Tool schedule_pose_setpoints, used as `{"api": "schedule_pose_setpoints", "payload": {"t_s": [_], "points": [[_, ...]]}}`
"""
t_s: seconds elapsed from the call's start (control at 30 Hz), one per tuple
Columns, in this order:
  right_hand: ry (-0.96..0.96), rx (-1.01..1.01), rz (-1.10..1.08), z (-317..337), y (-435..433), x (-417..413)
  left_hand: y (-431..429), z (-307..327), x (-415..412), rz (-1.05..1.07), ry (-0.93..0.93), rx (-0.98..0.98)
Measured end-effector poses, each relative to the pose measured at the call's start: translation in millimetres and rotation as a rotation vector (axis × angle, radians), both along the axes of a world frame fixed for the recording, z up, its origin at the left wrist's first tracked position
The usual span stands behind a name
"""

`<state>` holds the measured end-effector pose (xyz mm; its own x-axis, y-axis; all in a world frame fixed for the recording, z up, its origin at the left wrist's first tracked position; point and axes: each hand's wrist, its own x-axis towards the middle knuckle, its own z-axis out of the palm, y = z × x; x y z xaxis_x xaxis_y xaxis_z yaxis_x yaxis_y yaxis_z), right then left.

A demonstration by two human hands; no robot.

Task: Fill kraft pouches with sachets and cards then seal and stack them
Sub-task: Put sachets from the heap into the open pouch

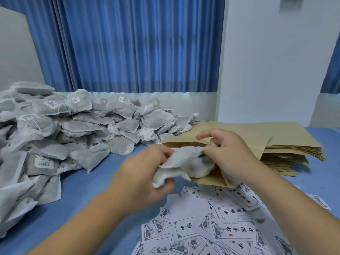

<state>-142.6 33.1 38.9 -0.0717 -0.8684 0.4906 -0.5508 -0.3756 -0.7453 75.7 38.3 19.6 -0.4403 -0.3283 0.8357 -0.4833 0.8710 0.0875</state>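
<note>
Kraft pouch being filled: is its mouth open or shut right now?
Open. The right hand holds the kraft pouch mouth apart, and the sachets gripped by the left hand sit partway inside.

Two bare forearms reach in from the near edge toward the middle of the scene, the left forearm (77, 221) rising from the near left and the right forearm (294, 207) from the near right. The left hand (143, 173), its back toward the viewer and slightly blurred, has its fingers curled round a bunch of white sachets (185, 162). The right hand (228, 150), a little farther away, grips the mouth of a kraft pouch (209, 179) with curled fingers and thumb, its index finger lifted over the upper edge.
</note>
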Motion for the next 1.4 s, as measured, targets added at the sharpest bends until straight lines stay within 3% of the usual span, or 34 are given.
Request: {"api": "schedule_pose_setpoints", "payload": {"t_s": [0.17, 0.33, 0.5, 0.67, 0.73, 0.83, 1.07, 1.27, 1.4], "points": [[-0.046, -0.027, 0.009, 5.1, 1.2, 4.4, 3.5, -7.5, -19.0, 0.113, -0.218, -0.161], [-0.007, -0.033, 0.067, 10.7, 9.2, 16.3, 6.8, 1.4, -29.6, 0.331, -0.218, -0.154], [0.015, -0.004, 0.170, 16.2, 16.2, 24.3, 6.0, 7.5, -28.6, 0.420, -0.180, -0.153], [0.025, -0.011, 0.241, 15.4, 19.3, 31.7, -0.6, 3.7, -37.6, 0.311, -0.203, -0.246], [-0.054, -0.019, 0.257, 15.7, 18.8, 31.0, -2.9, 2.4, -37.7, 0.306, -0.209, -0.246], [-0.148, -0.013, 0.272, 18.3, 17.8, 30.5, -1.7, 0.8, -41.2, 0.298, -0.234, -0.197], [-0.114, 0.005, 0.321, 17.8, 20.1, 32.4, -1.2, -1.4, -50.0, 0.297, -0.287, 0.007], [0.061, -0.062, 0.057, 16.8, 16.5, 21.0, -1.4, -13.5, -37.4, 0.050, -0.322, 0.345], [0.213, -0.068, -0.019, 22.5, 19.7, 17.2, -8.0, -11.0, -23.5, 0.201, -0.429, 0.273]]}}
